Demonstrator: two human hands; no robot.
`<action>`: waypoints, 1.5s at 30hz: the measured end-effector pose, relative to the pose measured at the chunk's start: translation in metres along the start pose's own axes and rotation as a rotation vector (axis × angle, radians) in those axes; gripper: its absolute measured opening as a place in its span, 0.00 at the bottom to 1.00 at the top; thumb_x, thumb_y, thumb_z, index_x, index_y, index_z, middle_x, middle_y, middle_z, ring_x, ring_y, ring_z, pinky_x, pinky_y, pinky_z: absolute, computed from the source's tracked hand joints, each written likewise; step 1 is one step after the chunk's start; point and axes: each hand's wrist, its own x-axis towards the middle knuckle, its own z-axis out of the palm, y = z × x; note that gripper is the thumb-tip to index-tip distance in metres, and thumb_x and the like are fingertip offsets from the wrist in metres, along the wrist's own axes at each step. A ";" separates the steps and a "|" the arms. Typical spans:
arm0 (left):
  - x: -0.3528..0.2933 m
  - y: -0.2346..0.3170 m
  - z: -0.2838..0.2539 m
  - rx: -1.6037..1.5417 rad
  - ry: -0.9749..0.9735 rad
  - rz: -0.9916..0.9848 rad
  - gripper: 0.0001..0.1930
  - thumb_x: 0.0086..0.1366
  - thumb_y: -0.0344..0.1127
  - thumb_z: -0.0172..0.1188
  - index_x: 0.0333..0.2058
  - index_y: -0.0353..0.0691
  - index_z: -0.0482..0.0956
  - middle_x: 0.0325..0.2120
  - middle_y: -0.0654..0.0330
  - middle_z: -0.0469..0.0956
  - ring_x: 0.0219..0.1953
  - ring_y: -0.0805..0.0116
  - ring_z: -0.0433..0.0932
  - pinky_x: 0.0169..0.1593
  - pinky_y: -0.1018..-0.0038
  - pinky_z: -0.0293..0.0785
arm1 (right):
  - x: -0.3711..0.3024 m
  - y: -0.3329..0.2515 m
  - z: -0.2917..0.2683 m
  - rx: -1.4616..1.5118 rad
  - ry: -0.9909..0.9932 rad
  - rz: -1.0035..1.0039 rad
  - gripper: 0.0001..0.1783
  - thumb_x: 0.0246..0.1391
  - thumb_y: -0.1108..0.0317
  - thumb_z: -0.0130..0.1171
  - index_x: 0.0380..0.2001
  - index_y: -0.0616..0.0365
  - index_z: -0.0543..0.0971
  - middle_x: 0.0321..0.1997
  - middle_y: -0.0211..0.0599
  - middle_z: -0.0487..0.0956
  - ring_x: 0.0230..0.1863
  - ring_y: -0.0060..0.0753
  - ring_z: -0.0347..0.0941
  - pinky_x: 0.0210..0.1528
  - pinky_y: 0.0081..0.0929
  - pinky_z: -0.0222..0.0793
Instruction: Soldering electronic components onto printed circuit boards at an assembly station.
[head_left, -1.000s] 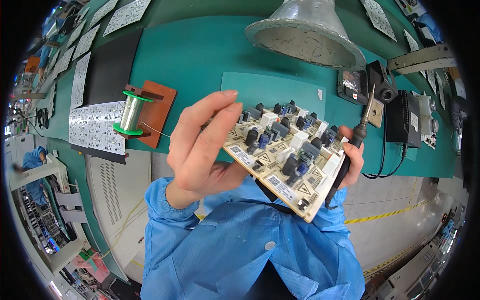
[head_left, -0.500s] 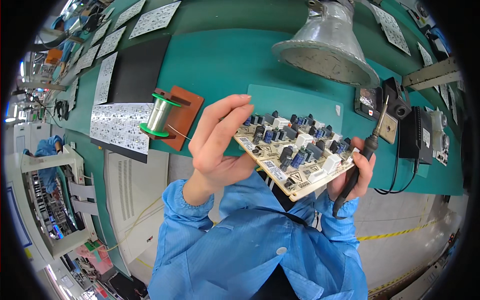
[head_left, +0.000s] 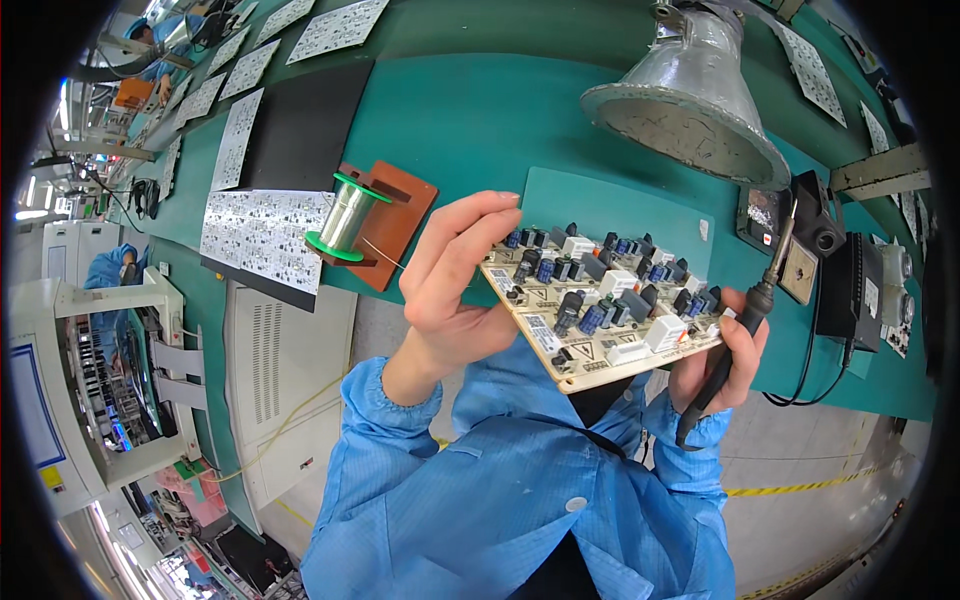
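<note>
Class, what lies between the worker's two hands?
In the head view, the circuit board, crowded with components, lies between the left hand and the right hand.

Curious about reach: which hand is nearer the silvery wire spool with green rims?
Left. The left hand is right of the spool; the right hand is farther right, at the right edge of the beige circuit board.

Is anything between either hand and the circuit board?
Nothing visible: the left hand appears to touch the circuit board at its left edge, the right hand at its right. The right hand's soldering iron slants beside that edge.
</note>
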 end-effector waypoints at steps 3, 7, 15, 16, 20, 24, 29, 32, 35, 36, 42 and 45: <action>-0.002 -0.003 -0.001 0.011 0.009 -0.010 0.25 0.43 0.25 0.74 0.43 0.25 0.79 0.44 0.44 0.79 0.41 0.56 0.81 0.44 0.71 0.78 | 0.001 -0.002 0.001 0.018 -0.015 0.008 0.24 0.50 0.74 0.68 0.49 0.49 0.70 0.49 0.57 0.75 0.48 0.51 0.76 0.48 0.41 0.74; -0.005 -0.006 -0.002 0.030 0.010 -0.003 0.27 0.43 0.28 0.75 0.43 0.25 0.79 0.44 0.43 0.79 0.41 0.56 0.81 0.44 0.71 0.78 | 0.002 -0.003 0.002 0.011 -0.023 0.000 0.25 0.51 0.75 0.68 0.50 0.48 0.70 0.49 0.56 0.75 0.47 0.50 0.76 0.46 0.40 0.75; -0.009 -0.009 -0.002 0.018 0.008 -0.029 0.29 0.42 0.32 0.77 0.44 0.25 0.78 0.44 0.43 0.78 0.42 0.56 0.81 0.45 0.70 0.77 | 0.005 -0.006 0.001 -0.009 -0.050 -0.009 0.24 0.53 0.74 0.67 0.50 0.47 0.70 0.48 0.55 0.75 0.45 0.49 0.77 0.44 0.39 0.75; -0.009 -0.009 -0.002 0.014 0.009 -0.028 0.29 0.42 0.32 0.77 0.44 0.25 0.78 0.44 0.43 0.78 0.42 0.56 0.81 0.45 0.70 0.77 | 0.005 -0.006 0.001 -0.014 -0.050 -0.010 0.23 0.53 0.74 0.67 0.50 0.47 0.70 0.48 0.54 0.75 0.45 0.49 0.77 0.44 0.39 0.75; -0.010 -0.006 0.000 0.017 0.022 -0.030 0.29 0.42 0.31 0.77 0.44 0.25 0.78 0.44 0.43 0.78 0.41 0.56 0.81 0.44 0.71 0.77 | 0.003 -0.003 0.001 -0.012 -0.048 -0.025 0.22 0.55 0.73 0.64 0.50 0.46 0.69 0.49 0.54 0.74 0.48 0.49 0.75 0.45 0.40 0.75; -0.010 -0.004 -0.001 0.026 0.014 -0.013 0.28 0.43 0.31 0.76 0.44 0.25 0.78 0.44 0.43 0.78 0.41 0.56 0.81 0.43 0.71 0.78 | -0.004 0.001 0.005 0.007 0.014 -0.059 0.18 0.62 0.65 0.59 0.52 0.53 0.69 0.49 0.58 0.75 0.49 0.48 0.74 0.50 0.42 0.70; -0.010 -0.004 -0.002 0.026 0.007 -0.001 0.28 0.44 0.31 0.76 0.44 0.25 0.78 0.44 0.43 0.78 0.41 0.56 0.81 0.43 0.70 0.78 | -0.008 0.003 0.006 0.013 0.026 -0.053 0.18 0.61 0.65 0.60 0.52 0.53 0.69 0.49 0.58 0.75 0.49 0.49 0.73 0.51 0.43 0.70; -0.012 -0.005 -0.002 0.020 0.009 -0.007 0.28 0.44 0.31 0.76 0.44 0.25 0.78 0.44 0.42 0.78 0.42 0.55 0.81 0.43 0.70 0.78 | -0.007 0.002 0.005 0.026 0.019 -0.045 0.19 0.59 0.69 0.61 0.52 0.51 0.69 0.50 0.56 0.74 0.49 0.48 0.74 0.50 0.41 0.72; -0.013 -0.007 -0.003 0.025 0.003 -0.005 0.28 0.44 0.32 0.76 0.44 0.25 0.78 0.44 0.42 0.78 0.42 0.55 0.81 0.44 0.70 0.78 | -0.005 0.000 0.004 0.034 -0.003 -0.024 0.25 0.53 0.77 0.66 0.51 0.46 0.69 0.50 0.54 0.73 0.47 0.47 0.75 0.47 0.38 0.76; -0.013 -0.007 -0.004 0.023 0.004 -0.012 0.28 0.44 0.32 0.76 0.44 0.25 0.78 0.44 0.42 0.78 0.42 0.54 0.81 0.44 0.69 0.78 | -0.004 -0.001 0.004 0.016 -0.012 -0.028 0.25 0.52 0.77 0.66 0.51 0.46 0.69 0.50 0.53 0.73 0.47 0.47 0.76 0.47 0.38 0.76; -0.017 -0.005 -0.007 0.070 -0.027 -0.129 0.23 0.47 0.24 0.69 0.44 0.24 0.78 0.44 0.41 0.78 0.45 0.53 0.80 0.48 0.67 0.76 | 0.001 -0.005 0.008 0.063 -0.027 -0.015 0.27 0.50 0.75 0.70 0.50 0.48 0.69 0.50 0.53 0.75 0.47 0.47 0.76 0.48 0.39 0.74; -0.024 -0.007 -0.003 0.028 0.006 -0.212 0.21 0.51 0.23 0.65 0.45 0.25 0.77 0.44 0.42 0.79 0.46 0.53 0.79 0.49 0.65 0.77 | 0.004 -0.005 0.008 0.098 -0.032 -0.011 0.30 0.46 0.75 0.73 0.51 0.47 0.69 0.50 0.52 0.76 0.46 0.47 0.76 0.46 0.39 0.74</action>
